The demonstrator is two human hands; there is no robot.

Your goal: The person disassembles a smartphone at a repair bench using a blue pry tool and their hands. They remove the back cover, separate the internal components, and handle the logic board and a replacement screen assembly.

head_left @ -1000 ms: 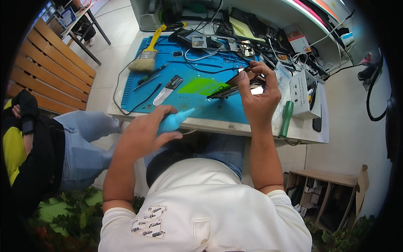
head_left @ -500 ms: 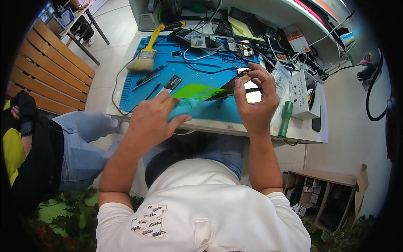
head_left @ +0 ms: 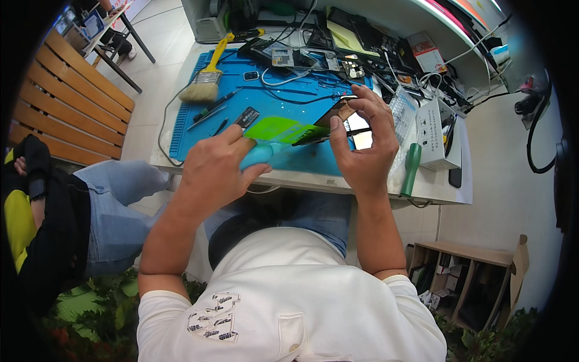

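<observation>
My left hand (head_left: pixel 216 172) is closed around a light blue rubber blower bulb (head_left: pixel 259 154), whose tip points toward the phone. My right hand (head_left: pixel 362 148) holds a dark flat phone (head_left: pixel 338 113) tilted on edge above the blue work mat (head_left: pixel 277 96). A bright green sheet (head_left: pixel 276 128) lies on the mat just beyond the blower and under the phone's near end. Both hands are close together over the front edge of the white bench (head_left: pixel 434 187).
A yellow-handled brush (head_left: pixel 206 83), small tools, circuit parts and cables lie on the mat's far side. A green-handled screwdriver (head_left: pixel 411 170) and a white box (head_left: pixel 432 130) sit at right. Another person in jeans (head_left: pixel 114 202) sits at left by a wooden bench (head_left: pixel 66 105).
My left hand has risen from the bench edge and brought the blower up and right toward the phone. My right hand has tilted the phone slightly.
</observation>
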